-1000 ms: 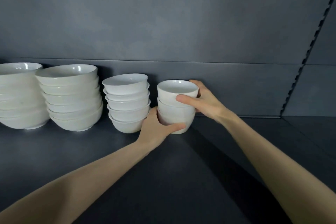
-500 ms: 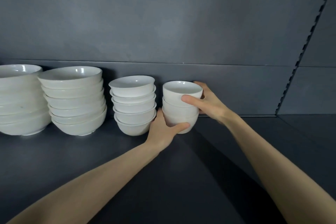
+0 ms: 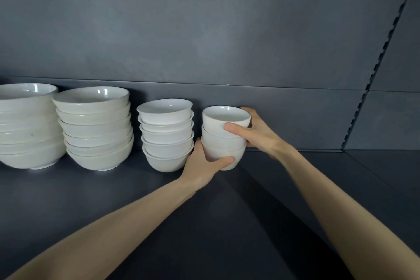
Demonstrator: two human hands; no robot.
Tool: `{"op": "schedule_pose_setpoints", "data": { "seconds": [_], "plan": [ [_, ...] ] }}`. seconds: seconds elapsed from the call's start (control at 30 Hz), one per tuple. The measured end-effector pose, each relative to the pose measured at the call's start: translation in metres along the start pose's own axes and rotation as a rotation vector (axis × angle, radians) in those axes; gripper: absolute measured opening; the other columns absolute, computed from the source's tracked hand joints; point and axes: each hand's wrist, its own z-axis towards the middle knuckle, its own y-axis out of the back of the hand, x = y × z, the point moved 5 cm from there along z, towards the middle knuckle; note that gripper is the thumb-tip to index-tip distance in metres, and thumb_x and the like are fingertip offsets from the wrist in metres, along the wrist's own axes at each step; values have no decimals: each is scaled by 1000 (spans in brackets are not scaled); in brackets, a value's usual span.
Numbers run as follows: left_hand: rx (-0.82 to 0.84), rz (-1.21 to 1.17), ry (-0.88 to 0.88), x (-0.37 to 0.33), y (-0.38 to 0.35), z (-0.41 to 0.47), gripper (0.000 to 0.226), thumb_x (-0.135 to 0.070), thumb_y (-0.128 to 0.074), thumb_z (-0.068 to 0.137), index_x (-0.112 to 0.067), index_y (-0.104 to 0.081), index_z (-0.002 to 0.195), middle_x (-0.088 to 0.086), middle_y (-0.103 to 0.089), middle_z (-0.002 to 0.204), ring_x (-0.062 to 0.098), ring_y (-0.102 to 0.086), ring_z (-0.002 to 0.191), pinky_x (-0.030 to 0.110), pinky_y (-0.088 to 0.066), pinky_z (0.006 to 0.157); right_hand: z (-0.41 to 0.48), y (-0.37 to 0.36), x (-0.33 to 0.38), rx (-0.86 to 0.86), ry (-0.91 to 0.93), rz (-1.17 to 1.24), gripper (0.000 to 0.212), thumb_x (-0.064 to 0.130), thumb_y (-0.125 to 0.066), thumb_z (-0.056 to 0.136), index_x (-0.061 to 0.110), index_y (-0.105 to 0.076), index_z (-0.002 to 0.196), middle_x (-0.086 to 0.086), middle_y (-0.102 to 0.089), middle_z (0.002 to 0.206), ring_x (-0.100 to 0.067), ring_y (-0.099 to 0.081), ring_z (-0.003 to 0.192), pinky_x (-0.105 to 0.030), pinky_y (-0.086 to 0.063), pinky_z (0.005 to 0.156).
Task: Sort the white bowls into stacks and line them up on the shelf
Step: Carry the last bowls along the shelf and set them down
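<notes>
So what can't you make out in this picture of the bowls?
Head view, leftmost stack: cut off by the left edge.
Head view, small stack: its lower left side hidden by the left hand.
Head view, right hand: most fingers hidden behind that stack.

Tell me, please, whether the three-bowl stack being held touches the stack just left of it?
Apart. The head view shows a dark gap between the held stack and the neighbouring stack, with the left hand between them lower down.

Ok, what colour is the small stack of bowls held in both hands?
Plain glossy white, no pattern. The small stack shows best in the head view, against the dark grey shelf.
</notes>
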Motion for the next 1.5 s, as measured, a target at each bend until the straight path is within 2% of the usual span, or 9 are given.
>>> {"op": "schedule_pose_setpoints", "data": {
  "seconds": [0.13, 0.23, 0.37, 0.53, 0.7, 0.9, 1.1, 1.23, 1.5],
  "plan": [
    [21, 49, 41, -6, 1, -3, 86, -41, -82, 60, -21, -43, 135, -9, -59, 128, 8, -56, 117, 27, -47, 96, -3, 0, 5, 43, -36, -23, 69, 42, -73, 79, 22, -37, 135, 12, -55, 122, -5, -58, 108, -30, -57, 79],
    [55, 125, 94, -10, 3, -8, 73, -32, -78, 75, -19, -41, 137, -8, -55, 130, 11, -53, 119, 25, -43, 94, -6, 2, 10, 47, -72, -68, 78, 47, -74, 77, 23, -34, 139, 14, -55, 123, -7, -56, 112, -34, -55, 84],
    [95, 251, 137, -13, 10, -23, 54, -32, -71, 81, -16, -48, 126, -8, -56, 122, 10, -53, 109, 26, -44, 90, -17, 11, 18, -32, -52, -223, 104, 54, -74, 72, 21, -14, 151, 1, -37, 149, -19, -39, 135, -36, -37, 108],
    [87, 446, 55, -38, 20, -35, 22, -27, -67, 84, -12, -64, 101, -2, -65, 96, 14, -62, 92, 27, -49, 82, -45, 42, 30, -153, 13, -411, 72, 44, -68, 84, 17, -39, 144, -1, -46, 145, -16, -41, 134, -21, -30, 98],
    [172, 556, -76, -97, -5, -28, 25, -31, -70, 83, -15, -67, 102, -3, -64, 92, 17, -60, 96, 27, -46, 84, -76, 97, 42, -215, -5, -649, 48, 36, -67, 87, 15, -58, 129, 0, -56, 135, -18, -47, 129, -21, -32, 99],
    [299, 644, -302, -176, -82, -21, 35, -35, -70, 83, -15, -64, 111, 0, -71, 99, 18, -64, 99, 27, -47, 88, -130, 189, 51, -305, -101, -799, 39, 25, -63, 90, 13, -58, 128, -10, -59, 129, -24, -51, 124, -27, -37, 98],
    [371, 703, -506, -242, -187, -36, 49, -43, -69, 82, -19, -59, 123, 1, -66, 113, 20, -60, 104, 38, -47, 96, -200, 296, 38, -419, -198, -898, 45, 39, -66, 85, 20, -57, 125, -12, -61, 122, -29, -56, 117, -40, -45, 99],
    [418, 712, -558, -275, -264, -54, 54, -44, -67, 83, -21, -53, 130, 0, -62, 117, 20, -52, 113, 35, -44, 96, -252, 365, 24, -456, -243, -968, 47, 39, -65, 85, 23, -55, 128, -8, -53, 136, -29, -54, 118, -41, -44, 100],
    [483, 815, -633, -306, -414, -82, 60, -49, -63, 84, -28, -44, 136, 1, -56, 131, 25, -45, 124, 38, -40, 99, -340, 485, -24, -484, -352, -1023, 46, 40, -66, 84, 21, -57, 125, -7, -57, 124, -30, -55, 110, -46, -44, 98]
  ]
}}
